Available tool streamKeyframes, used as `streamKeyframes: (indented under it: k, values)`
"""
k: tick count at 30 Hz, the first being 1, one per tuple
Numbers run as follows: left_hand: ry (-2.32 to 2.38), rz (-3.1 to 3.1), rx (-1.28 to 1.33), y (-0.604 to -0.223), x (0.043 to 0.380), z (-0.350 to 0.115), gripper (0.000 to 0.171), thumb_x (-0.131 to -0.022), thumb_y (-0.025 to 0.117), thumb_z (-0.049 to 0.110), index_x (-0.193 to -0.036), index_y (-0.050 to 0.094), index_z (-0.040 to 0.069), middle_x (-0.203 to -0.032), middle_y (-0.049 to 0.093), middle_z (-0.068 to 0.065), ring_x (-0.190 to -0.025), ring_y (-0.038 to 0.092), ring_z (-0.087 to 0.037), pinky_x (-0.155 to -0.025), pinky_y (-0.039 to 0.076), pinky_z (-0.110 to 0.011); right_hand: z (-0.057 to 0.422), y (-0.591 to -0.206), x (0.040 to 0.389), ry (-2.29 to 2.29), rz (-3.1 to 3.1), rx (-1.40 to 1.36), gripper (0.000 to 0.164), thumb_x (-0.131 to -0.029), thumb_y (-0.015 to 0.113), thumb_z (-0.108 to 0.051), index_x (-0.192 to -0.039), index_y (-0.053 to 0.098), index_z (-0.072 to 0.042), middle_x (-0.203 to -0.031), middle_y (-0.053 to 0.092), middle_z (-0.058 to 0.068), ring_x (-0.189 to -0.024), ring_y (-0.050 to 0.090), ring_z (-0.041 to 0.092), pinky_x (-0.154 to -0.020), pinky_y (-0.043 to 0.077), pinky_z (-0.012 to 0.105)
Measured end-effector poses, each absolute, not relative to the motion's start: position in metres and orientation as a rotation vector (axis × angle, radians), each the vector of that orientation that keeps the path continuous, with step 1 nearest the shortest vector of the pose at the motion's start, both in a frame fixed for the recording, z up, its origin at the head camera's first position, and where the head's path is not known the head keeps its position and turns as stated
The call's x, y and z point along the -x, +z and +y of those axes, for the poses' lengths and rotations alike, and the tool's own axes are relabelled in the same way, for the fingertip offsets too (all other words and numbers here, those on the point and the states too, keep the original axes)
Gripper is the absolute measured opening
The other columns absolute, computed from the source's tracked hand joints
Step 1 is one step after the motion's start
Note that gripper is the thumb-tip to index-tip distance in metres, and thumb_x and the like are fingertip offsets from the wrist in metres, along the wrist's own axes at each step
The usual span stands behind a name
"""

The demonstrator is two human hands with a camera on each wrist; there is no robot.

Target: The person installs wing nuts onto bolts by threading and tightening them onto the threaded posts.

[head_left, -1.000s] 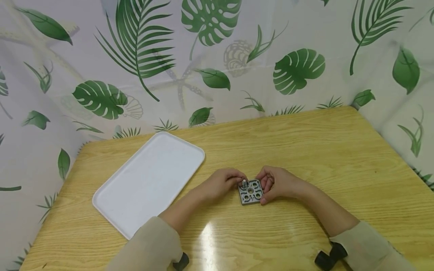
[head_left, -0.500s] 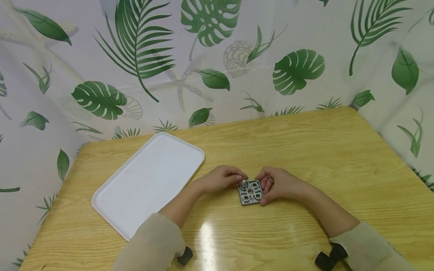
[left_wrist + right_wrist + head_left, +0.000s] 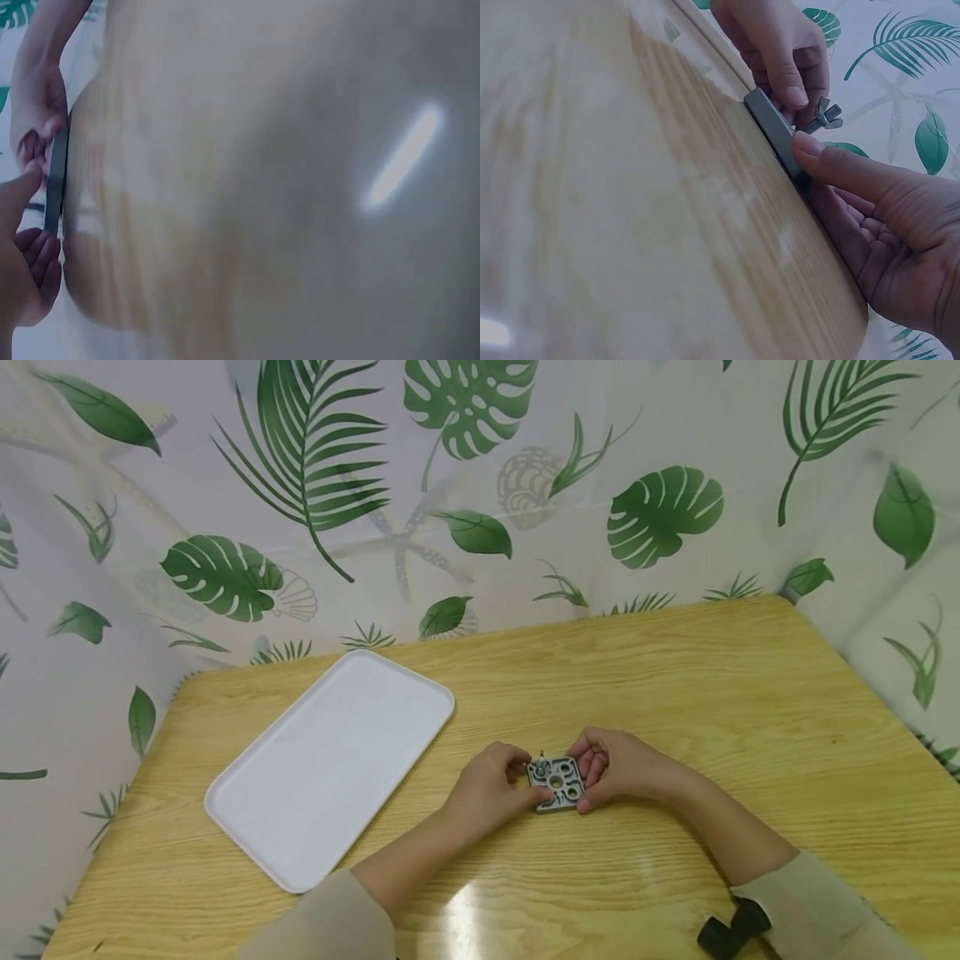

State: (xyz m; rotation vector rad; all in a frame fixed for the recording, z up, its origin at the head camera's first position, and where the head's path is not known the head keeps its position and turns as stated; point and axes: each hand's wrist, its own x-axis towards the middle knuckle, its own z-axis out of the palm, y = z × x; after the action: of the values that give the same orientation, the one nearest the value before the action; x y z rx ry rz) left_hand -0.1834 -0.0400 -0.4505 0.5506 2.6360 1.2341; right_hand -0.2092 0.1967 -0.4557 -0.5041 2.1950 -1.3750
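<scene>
A square grey metal plate (image 3: 565, 782) with several round holes and curved slots lies on the wooden table. In its far-left hole stands a small metal fitting (image 3: 542, 767); the right wrist view shows the fitting's cross-shaped top (image 3: 823, 118). My left hand (image 3: 487, 789) holds the plate's left side, thumb over the top face and fingers at the far-left corner. Opposite it, my right hand (image 3: 618, 764) grips the right edge, thumb at the near corner and the other fingers curled against the far side. Edge-on, the plate (image 3: 56, 176) sits between both hands in the left wrist view.
A white rectangular tray (image 3: 337, 760) lies at an angle on the table (image 3: 675, 677), left of the hands. Leaf-patterned cloth (image 3: 480, 568) rises behind the table and along its sides. Black wrist gear (image 3: 731, 931) shows below the right sleeve.
My left fingers have left the small fitting, and the left thumb has come down onto the plate's near-left part. My right hand keeps its grip; the plate has barely shifted.
</scene>
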Motion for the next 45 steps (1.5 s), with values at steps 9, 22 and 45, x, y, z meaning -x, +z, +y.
streamKeyframes:
  k: [9,22,45]
  values:
    - [1.424,2.801,-0.557,-0.455,0.173,-0.026,0.032,-0.081,0.075,0.029,-0.100,0.064,0.007,-0.086,0.060,0.000,-0.076,0.055,-0.009,-0.067,0.048,-0.018,0.198,-0.456,0.210,-1.364,2.202,0.520,0.065,-0.062,0.088,-0.012,-0.112,0.051,0.007,-0.088,0.059,0.010,-0.075,0.059,0.018,-0.066,0.052,0.023]
    - [1.435,2.694,-0.757,-0.460,0.185,-0.039,0.016,-0.093,0.060,0.014,-0.103,0.068,0.005,-0.099,0.068,-0.005,-0.094,0.063,-0.016,-0.084,0.050,-0.024,0.199,-0.457,0.210,-1.374,2.184,0.522,0.067,-0.062,0.088,-0.012,-0.114,0.050,0.007,-0.088,0.058,0.010,-0.074,0.059,0.016,-0.066,0.052,0.023]
    - [1.197,2.395,-0.750,-0.442,0.228,-0.041,0.026,-0.100,0.045,0.011,-0.117,0.064,0.007,-0.100,0.066,-0.004,-0.092,0.060,-0.010,-0.083,0.048,-0.021,0.199,-0.455,0.209,-1.384,2.178,0.519,0.067,-0.063,0.088,-0.012,-0.113,0.050,0.008,-0.087,0.058,0.010,-0.074,0.059,0.016,-0.065,0.052,0.023]
